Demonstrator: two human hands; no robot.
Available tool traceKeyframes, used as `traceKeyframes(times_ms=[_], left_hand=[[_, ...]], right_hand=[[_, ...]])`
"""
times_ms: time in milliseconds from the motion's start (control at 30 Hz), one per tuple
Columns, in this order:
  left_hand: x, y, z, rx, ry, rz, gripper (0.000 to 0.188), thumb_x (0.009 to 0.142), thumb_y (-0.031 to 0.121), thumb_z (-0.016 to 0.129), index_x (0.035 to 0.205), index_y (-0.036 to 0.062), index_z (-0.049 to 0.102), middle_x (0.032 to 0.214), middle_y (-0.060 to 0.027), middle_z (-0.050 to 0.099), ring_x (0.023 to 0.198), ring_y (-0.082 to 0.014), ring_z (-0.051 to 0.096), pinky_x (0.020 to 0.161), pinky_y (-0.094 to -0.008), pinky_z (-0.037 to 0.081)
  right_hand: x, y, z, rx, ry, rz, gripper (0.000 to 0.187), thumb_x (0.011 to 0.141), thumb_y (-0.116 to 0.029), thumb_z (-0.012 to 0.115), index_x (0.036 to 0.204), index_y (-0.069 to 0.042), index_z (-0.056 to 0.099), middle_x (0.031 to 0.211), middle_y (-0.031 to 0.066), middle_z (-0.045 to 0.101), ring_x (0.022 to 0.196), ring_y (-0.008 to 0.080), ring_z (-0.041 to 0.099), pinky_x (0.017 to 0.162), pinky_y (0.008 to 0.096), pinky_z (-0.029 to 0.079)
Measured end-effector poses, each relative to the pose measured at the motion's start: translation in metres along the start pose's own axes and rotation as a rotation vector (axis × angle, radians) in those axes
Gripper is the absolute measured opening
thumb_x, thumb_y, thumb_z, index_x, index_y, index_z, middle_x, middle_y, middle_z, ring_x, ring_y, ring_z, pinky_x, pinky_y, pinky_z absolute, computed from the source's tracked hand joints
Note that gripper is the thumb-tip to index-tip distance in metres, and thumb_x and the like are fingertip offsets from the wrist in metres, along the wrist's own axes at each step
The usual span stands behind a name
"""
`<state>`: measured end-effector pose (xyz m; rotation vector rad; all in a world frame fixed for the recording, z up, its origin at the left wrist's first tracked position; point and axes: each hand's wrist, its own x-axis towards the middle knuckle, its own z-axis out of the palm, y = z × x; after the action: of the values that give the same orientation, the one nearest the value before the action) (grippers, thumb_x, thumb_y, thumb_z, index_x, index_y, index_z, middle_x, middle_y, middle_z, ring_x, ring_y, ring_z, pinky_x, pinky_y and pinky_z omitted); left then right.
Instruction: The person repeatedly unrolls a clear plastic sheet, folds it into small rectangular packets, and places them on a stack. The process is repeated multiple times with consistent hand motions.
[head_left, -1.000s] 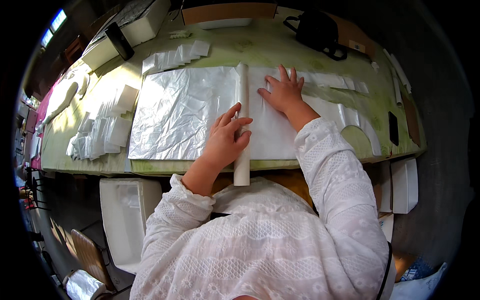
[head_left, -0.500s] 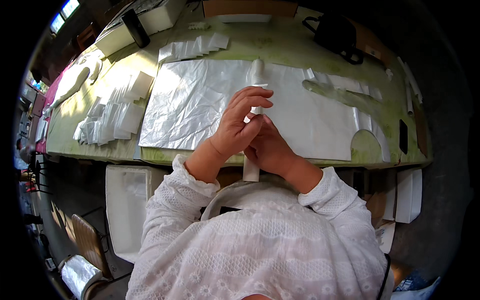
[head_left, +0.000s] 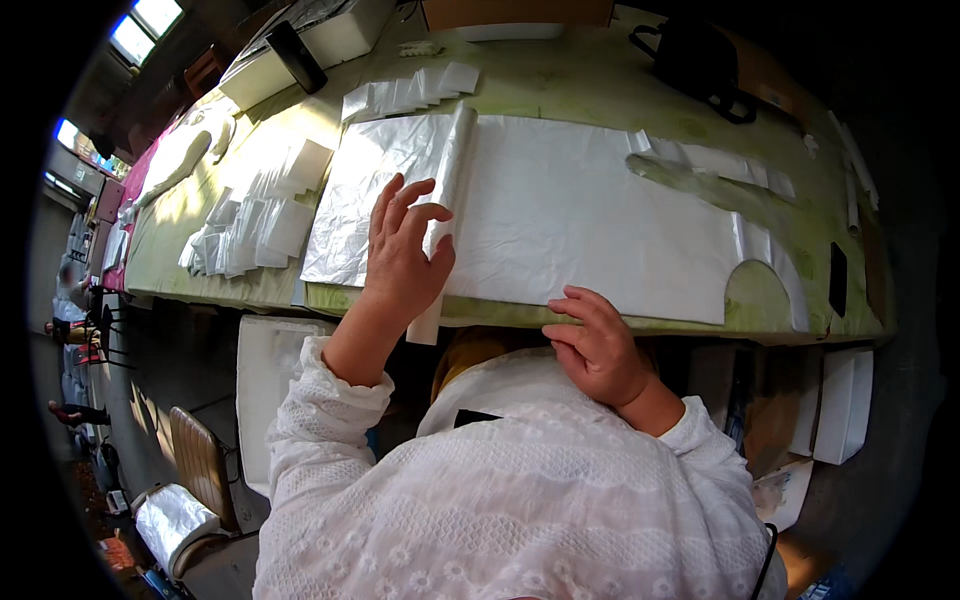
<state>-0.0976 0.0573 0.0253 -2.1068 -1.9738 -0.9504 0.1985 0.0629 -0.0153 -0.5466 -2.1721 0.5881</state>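
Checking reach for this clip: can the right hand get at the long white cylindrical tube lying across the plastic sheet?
Probably yes: the right hand looks empty, and nothing raised shows between it and the near end of the tube. The left hand hides part of its middle.

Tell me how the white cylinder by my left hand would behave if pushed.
Pushed sideways, the white cylinder would probably roll, being round and lying across the flat plastic bag. It seems stiff, as its near end juts straight past the table without sagging.
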Motion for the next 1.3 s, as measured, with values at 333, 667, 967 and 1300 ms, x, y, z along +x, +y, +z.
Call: traceKeyframes(times_ms=[333,667,967,1300], left_hand=[[0.011,-0.052,-0.026,0.287,-0.228,-0.293,0.075,0.088,0.000,0.051,0.160,0.0089,0.032,0.166,-0.0176,0.031,0.156,-0.0402,0.020,0.129,-0.0464,0.018],[0.030,-0.116,-0.011,0.495,-0.376,-0.645,0.098,0.092,0.062,0.058,0.166,0.0113,0.017,0.171,-0.0138,0.021,0.157,-0.0340,0.021,0.127,-0.0426,0.018],[0.034,-0.150,-0.038,0.115,-0.302,-0.596,0.089,0.091,0.033,0.071,0.164,0.0140,0.024,0.147,-0.0272,0.054,0.133,-0.0395,0.056,0.109,-0.0422,0.046],[0.049,0.060,0.080,-1.504,-0.218,-0.882,0.093,0.096,0.006,0.056,0.166,0.0340,0.002,0.122,-0.0112,0.057,0.092,-0.0240,0.063,0.077,-0.0476,0.061]], right_hand=[[-0.019,0.006,-0.009,0.041,0.015,0.002,0.024,0.078,0.000,0.074,0.100,-0.008,0.074,0.112,0.0100,0.069,0.113,0.0359,0.064,0.099,0.0481,0.053],[-0.022,0.001,-0.011,0.107,0.009,-0.026,0.023,0.079,0.001,0.073,0.100,-0.007,0.072,0.106,0.0102,0.071,0.106,0.0351,0.067,0.096,0.0484,0.054],[-0.016,-0.007,-0.012,0.169,0.014,-0.012,0.021,0.083,0.002,0.072,0.103,-0.005,0.073,0.105,0.0106,0.072,0.103,0.0325,0.068,0.094,0.0437,0.056],[0.005,-0.015,0.012,1.005,-0.161,0.841,0.093,0.103,-0.015,0.064,0.163,-0.008,-0.006,0.130,0.0199,0.059,0.107,0.0197,0.064,0.089,0.0358,0.058]])
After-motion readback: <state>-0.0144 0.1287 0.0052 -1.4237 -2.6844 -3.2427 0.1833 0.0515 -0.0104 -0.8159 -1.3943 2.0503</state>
